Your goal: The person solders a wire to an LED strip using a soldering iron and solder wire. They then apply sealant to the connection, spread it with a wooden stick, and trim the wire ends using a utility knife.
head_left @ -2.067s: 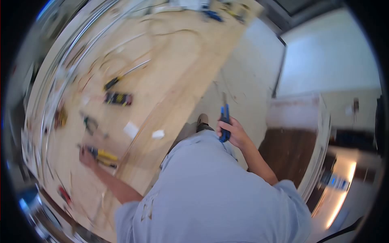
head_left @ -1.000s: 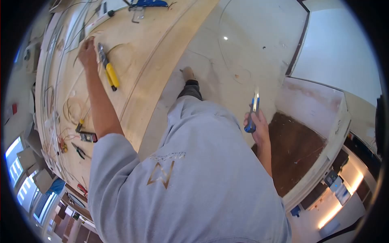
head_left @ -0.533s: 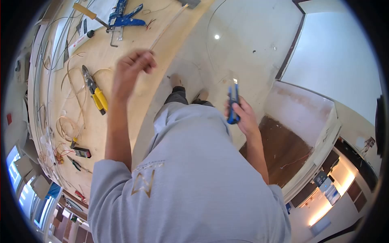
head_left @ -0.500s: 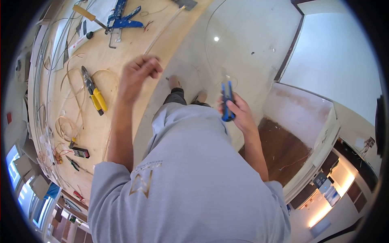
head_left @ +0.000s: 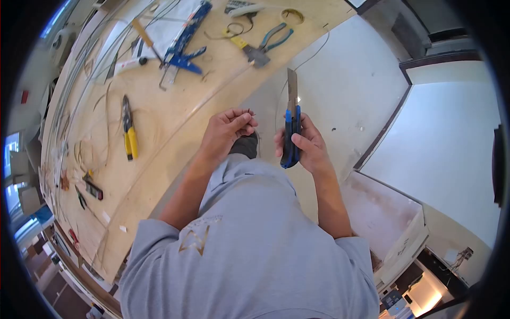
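Observation:
My right hand (head_left: 309,144) is wrapped round a blue and black snap-off utility knife (head_left: 290,133). Its long blade is slid out and points up, away from my body. To the left of the knife, my left hand (head_left: 227,132) is closed in a pinch. A tiny dark reddish bit shows at its fingertips, too small to name. The two hands are a short way apart, in front of my waist, by the edge of the wooden worktable (head_left: 175,154).
On the table lie yellow-handled snips (head_left: 129,130), a blue caulking gun (head_left: 184,45), teal-handled pliers (head_left: 276,38), a roll of tape (head_left: 292,16), a white tube (head_left: 129,65) and loose wires. A long thin strip (head_left: 204,102) runs along the table. Pale floor (head_left: 340,80) lies to the right.
My left hand has moved right, closer to the knife, still pinched. The knife has come up a little and its blade shows clearly. The view has shifted, showing more of the table's far end.

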A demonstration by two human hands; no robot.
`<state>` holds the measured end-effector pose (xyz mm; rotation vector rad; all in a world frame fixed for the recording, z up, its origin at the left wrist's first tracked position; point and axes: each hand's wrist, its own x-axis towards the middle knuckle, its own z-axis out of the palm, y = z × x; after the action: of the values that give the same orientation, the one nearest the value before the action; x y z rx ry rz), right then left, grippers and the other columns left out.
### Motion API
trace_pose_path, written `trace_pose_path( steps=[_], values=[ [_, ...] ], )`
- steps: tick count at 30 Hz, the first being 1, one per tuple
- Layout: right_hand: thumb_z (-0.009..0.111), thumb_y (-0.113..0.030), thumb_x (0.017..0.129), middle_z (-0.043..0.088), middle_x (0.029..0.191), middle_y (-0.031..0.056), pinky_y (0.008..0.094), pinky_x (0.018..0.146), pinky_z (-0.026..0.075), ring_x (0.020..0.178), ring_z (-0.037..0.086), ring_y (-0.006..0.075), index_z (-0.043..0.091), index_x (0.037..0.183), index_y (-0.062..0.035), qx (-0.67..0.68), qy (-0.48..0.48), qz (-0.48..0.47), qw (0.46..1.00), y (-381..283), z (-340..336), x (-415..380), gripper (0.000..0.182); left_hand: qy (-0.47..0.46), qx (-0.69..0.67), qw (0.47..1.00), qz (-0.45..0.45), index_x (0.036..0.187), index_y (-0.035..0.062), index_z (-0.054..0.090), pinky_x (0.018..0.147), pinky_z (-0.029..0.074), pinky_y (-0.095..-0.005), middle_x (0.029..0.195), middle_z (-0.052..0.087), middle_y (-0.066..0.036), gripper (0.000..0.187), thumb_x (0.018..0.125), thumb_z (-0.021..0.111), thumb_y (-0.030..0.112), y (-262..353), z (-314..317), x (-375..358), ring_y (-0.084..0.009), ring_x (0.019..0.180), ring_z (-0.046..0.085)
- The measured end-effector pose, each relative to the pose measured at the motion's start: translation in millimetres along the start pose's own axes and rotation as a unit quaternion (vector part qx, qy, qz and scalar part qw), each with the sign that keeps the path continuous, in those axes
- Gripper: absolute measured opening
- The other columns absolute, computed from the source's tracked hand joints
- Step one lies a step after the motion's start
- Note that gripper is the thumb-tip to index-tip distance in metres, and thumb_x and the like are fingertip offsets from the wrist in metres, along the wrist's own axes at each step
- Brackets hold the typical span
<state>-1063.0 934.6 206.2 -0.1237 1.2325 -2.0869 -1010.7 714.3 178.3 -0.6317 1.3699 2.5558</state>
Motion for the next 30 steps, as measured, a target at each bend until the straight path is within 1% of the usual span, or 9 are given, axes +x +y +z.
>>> trace_pose_path(
  steps=[5,8,11,14,18,21,24,27,30],
  values=[
    [0.058,-0.014,0.098,0.066,0.090,0.0128,0.0294,0.065,0.055,0.069,0.066,0.0169,0.045,0.127,-0.0001,-0.167,0.030,-0.005,0.985,-49,-17,48,0.035,-0.012,-0.050,0.999,0.001,0.109,-0.0011,0.064,0.072,0.050,-0.0237,0.094,0.068,-0.006,0.018,0.098,0.060,0.013,29,21,73,-0.0093,0.077,0.063],
    [0.056,-0.009,0.097,0.066,0.090,0.0110,0.0285,0.066,0.055,0.070,0.066,0.0148,0.047,0.125,0.0023,-0.185,0.022,-0.007,0.982,-68,-25,75,0.032,-0.014,-0.047,0.999,0.008,0.104,-0.0003,0.063,0.071,0.049,-0.0242,0.090,0.066,-0.004,0.015,0.098,0.060,0.013,46,28,108,-0.0091,0.075,0.060],
    [0.055,-0.010,0.097,0.066,0.091,0.0093,0.0266,0.066,0.054,0.068,0.065,0.0128,0.049,0.125,0.0017,-0.182,0.016,0.010,0.983,-81,-36,107,0.031,-0.002,-0.057,0.998,0.016,0.099,0.0010,0.062,0.069,0.048,-0.0246,0.086,0.063,-0.002,0.013,0.098,0.060,0.014,58,38,128,-0.0087,0.072,0.058],
    [0.056,-0.015,0.099,0.065,0.098,0.0112,0.0272,0.075,0.052,0.078,0.065,0.0158,0.050,0.132,-0.0002,-0.292,0.023,0.024,0.956,-101,-33,135,0.037,0.041,-0.048,0.997,0.032,0.098,0.0013,0.062,0.067,0.048,-0.0247,0.085,0.062,-0.002,0.013,0.098,0.060,0.014,66,50,142,-0.0086,0.070,0.057],
    [0.058,-0.018,0.099,0.061,0.112,0.0142,0.0319,0.092,0.044,0.101,0.058,0.0246,0.045,0.144,-0.0056,-0.475,-0.124,-0.096,0.866,-117,-47,182,0.049,0.132,-0.035,0.987,0.084,0.100,-0.0001,0.064,0.064,0.048,-0.0243,0.082,0.063,-0.003,0.013,0.098,0.059,0.012,74,73,153,-0.0089,0.068,0.057],
    [0.059,-0.016,0.098,0.061,0.110,0.0146,0.0319,0.086,0.046,0.095,0.058,0.0245,0.047,0.142,-0.0059,-0.481,-0.240,-0.019,0.843,-122,-76,217,0.047,0.216,-0.064,0.966,0.125,0.100,-0.0040,0.065,0.062,0.048,-0.0236,0.081,0.066,-0.005,0.016,0.095,0.064,0.010,71,89,161,-0.0092,0.067,0.058],
    [0.060,-0.013,0.096,0.062,0.099,0.0108,0.0290,0.078,0.047,0.085,0.057,0.0188,0.047,0.142,-0.0075,-0.418,-0.305,-0.122,0.847,-131,-89,242,0.048,0.260,-0.093,0.949,0.151,0.103,-0.0050,0.065,0.062,0.049,-0.0238,0.082,0.066,-0.005,0.017,0.095,0.063,0.010,71,116,164,-0.0094,0.068,0.059],
    [0.060,-0.009,0.095,0.061,0.087,0.0047,0.0259,0.070,0.046,0.076,0.055,0.0115,0.046,0.142,-0.0080,-0.306,-0.320,0.011,0.896,-152,-88,253,0.049,0.280,-0.114,0.934,0.189,0.104,-0.0056,0.065,0.063,0.049,-0.0243,0.082,0.067,-0.006,0.018,0.095,0.062,0.010,68,135,169,-0.0098,0.069,0.060],
    [0.061,-0.009,0.096,0.060,0.082,0.0009,0.0235,0.065,0.045,0.070,0.052,0.0066,0.046,0.139,-0.0082,-0.270,-0.369,0.020,0.889,-156,-90,261,0.046,0.284,-0.101,0.931,0.203,0.106,-0.0060,0.065,0.064,0.050,-0.0248,0.083,0.068,-0.007,0.018,0.096,0.062,0.009,69,143,168,-0.0102,0.069,0.060]
  ],
)
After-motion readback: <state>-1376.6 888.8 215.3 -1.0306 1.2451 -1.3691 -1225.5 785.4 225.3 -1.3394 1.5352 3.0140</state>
